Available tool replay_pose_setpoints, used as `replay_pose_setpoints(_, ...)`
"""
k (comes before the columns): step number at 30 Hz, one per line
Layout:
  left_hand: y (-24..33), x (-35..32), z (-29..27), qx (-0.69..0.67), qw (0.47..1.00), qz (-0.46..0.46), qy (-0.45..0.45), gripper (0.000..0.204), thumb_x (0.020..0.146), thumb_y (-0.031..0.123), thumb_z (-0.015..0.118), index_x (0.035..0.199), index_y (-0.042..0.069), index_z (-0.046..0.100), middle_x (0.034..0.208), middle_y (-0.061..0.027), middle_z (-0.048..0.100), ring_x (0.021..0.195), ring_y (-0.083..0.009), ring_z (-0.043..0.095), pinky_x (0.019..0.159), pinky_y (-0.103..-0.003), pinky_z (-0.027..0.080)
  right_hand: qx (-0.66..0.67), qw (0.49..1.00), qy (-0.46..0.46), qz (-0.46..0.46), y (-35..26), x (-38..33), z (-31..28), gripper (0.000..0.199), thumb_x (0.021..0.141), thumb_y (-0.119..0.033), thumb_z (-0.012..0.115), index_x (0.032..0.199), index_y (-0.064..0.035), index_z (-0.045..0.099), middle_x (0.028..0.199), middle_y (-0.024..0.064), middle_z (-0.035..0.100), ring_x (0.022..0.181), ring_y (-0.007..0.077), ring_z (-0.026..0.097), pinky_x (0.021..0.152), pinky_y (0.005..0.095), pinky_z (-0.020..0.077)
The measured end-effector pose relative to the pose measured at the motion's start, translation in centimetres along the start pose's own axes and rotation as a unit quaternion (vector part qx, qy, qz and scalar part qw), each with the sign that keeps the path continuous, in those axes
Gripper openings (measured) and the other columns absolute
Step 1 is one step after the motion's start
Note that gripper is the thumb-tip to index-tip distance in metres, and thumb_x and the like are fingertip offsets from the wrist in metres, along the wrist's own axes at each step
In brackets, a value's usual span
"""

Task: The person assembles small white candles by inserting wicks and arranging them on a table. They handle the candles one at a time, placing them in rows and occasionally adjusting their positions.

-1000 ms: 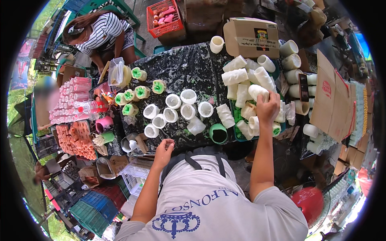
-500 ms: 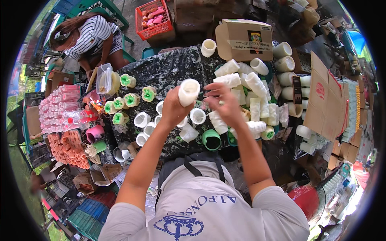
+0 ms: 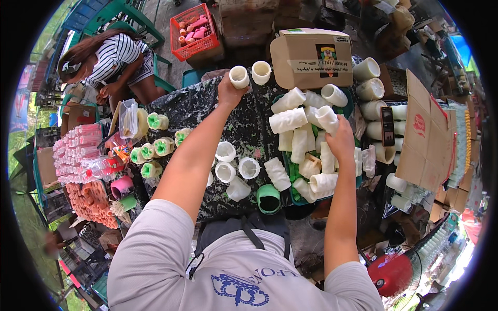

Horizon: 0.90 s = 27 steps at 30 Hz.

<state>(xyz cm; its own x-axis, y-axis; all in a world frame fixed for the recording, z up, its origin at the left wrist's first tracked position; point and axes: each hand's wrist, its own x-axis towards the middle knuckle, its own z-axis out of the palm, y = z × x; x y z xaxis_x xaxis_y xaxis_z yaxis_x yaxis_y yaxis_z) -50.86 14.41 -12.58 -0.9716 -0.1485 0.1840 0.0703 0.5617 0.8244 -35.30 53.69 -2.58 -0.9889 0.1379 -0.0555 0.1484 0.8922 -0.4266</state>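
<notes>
Nearest, a green cup (image 3: 268,198) lies at the table's near edge, mouth toward you, with open white cups (image 3: 237,169) standing just beyond it on the dark speckled table (image 3: 244,124). To the right, your right hand (image 3: 341,139) closes its fingers around a white cylinder (image 3: 328,117) above the green tray (image 3: 295,193), which holds a heap of similar white cylinders. Farther out, your left hand (image 3: 228,92) grips a white cup (image 3: 239,76) at the table's far edge, just beside another white cup (image 3: 261,72). Beyond them sit a cardboard box (image 3: 311,59) and a red crate (image 3: 195,31). Far left, a person in a striped top (image 3: 109,59) bends over.
</notes>
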Motion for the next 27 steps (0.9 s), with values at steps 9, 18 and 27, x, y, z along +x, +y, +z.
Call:
replay_pose_setpoints(9, -1.3, -0.7, -0.7, 0.013, 0.999, 0.036, -0.035, 0.079, 0.074, 0.011, 0.100, 0.141, 0.002, 0.059, 0.136, -0.0177, 0.067, 0.128, -0.0342, 0.067, 0.107, -0.043, 0.056, 0.324, 0.941, 0.085, 0.040, -1.4, -4.0, -3.0, 0.053, 0.093, -0.008, 0.079, 0.142, -0.0029, 0.059, 0.130, 0.0148, 0.072, 0.112, 0.0280, 0.073, 0.102, 0.0396, 0.0561)
replay_pose_setpoints(18, 14.7, -16.3, -9.4, -0.326, 0.903, -0.089, -0.266, 0.091, 0.096, 0.023, 0.089, 0.167, 0.003, 0.036, 0.161, -0.0126, 0.054, 0.147, -0.0254, 0.053, 0.112, -0.044, 0.054, 0.486, 0.868, -0.097, -0.037, -14.7, -8.9, 0.8, 0.073, 0.101, -0.016, 0.079, 0.162, -0.0028, 0.041, 0.145, 0.0164, 0.063, 0.127, 0.0265, 0.066, 0.108, 0.0385, 0.0528)
replay_pose_setpoints(27, 5.4, -14.0, -14.0, -0.203, 0.964, -0.171, 0.009, 0.054, 0.089, 0.006, 0.093, 0.135, 0.004, 0.065, 0.121, -0.0038, 0.074, 0.110, -0.0147, 0.071, 0.099, -0.032, 0.058, 0.055, 0.990, 0.040, -0.122, -8.8, -0.5, 0.2, 0.048, 0.086, 0.000, 0.068, 0.134, -0.0019, 0.068, 0.130, 0.0204, 0.069, 0.124, 0.0436, 0.064, 0.108, 0.0513, 0.0522)
